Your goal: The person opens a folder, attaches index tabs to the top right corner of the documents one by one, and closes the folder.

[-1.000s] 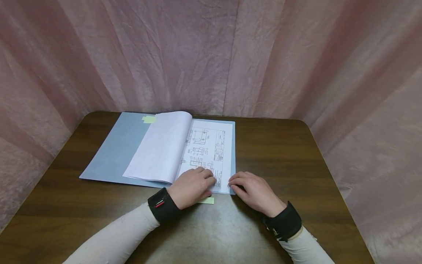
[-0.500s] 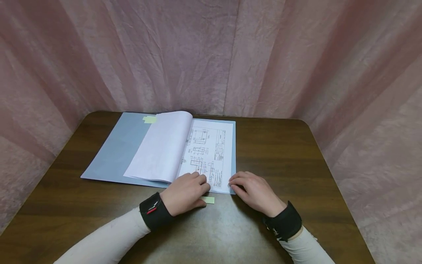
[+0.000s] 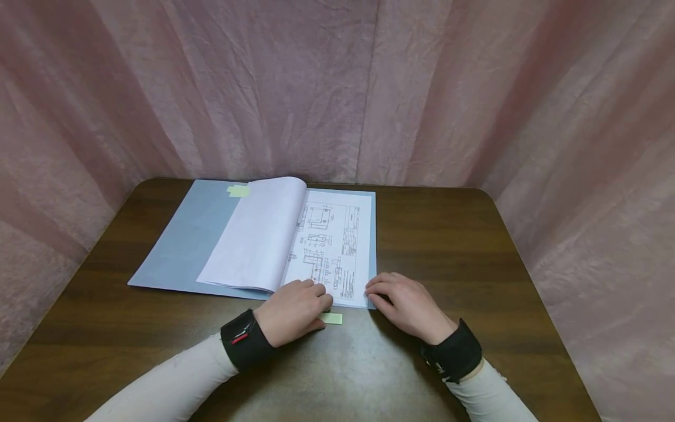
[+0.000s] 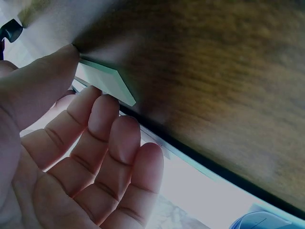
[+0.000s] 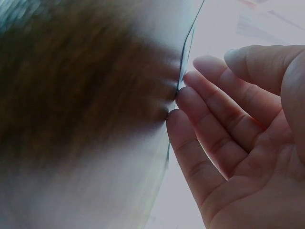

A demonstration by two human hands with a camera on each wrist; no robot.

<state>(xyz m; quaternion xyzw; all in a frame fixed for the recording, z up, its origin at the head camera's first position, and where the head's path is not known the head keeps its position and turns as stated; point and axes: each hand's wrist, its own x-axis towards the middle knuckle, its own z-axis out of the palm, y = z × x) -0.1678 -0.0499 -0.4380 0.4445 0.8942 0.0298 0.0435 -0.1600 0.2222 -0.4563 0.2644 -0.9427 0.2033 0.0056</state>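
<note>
A light blue folder [image 3: 174, 240] lies spread on the table, with white sheets [image 3: 255, 234] folded over to the left and a page of technical drawings [image 3: 337, 217] exposed on the right. From the folder's lower edge a pale green sticky note [image 3: 333, 319] sticks out. My left hand [image 3: 295, 312] rests at that edge, fingers loosely bent; in the left wrist view the thumb tip is beside the sticky note [image 4: 107, 81]. My right hand [image 3: 405, 305] touches the folder's lower right corner with its fingertips. The right wrist view shows those fingers [image 5: 205, 109] nearly straight along the edge.
More pale green sticky notes [image 3: 239, 191] are at the top of the folder's left cover. The brown wooden table [image 3: 448, 246] ends at rounded back corners before a pink curtain [image 3: 337, 88].
My left hand has slid left and slightly toward me along the folder's lower edge, uncovering more of the drawings. The right hand, folder and sticky note stay about where they were.
</note>
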